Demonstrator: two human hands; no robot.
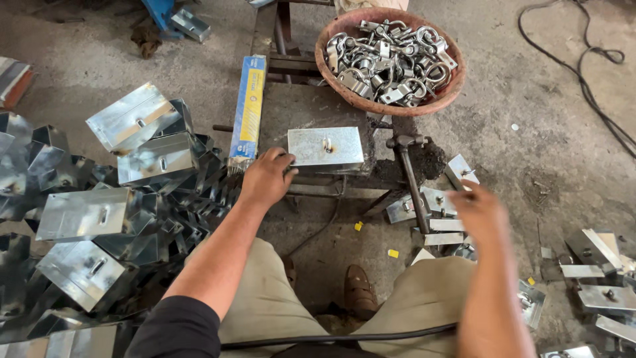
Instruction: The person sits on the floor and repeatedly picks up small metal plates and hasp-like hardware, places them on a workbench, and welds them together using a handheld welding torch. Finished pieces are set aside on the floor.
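Galvanized metal box (326, 148) with a small slot in its top face lies flat on the dark table (291, 109), near its front edge and just below the basin. Largest in view is the heap of similar shiny boxes (99, 212) piled on the floor to the person's left, well apart from the table. Next in size, a round reddish basin (331, 36) sits at the table's far right, filled with silvery shackles and clamps (391, 59). A long blue and yellow carton (248, 109) lies along the table's left edge. A hammer (411, 176) leans against the table's right side, head up. Flat metal plates (440, 222) are scattered on the floor to the right. The left hand (265, 178) rests at the box's left end, fingers (286, 159) curled against its edge, touching it. The right hand (480, 212) is blurred above the plates, apparently holding nothing; how far its fingers spread cannot be told.
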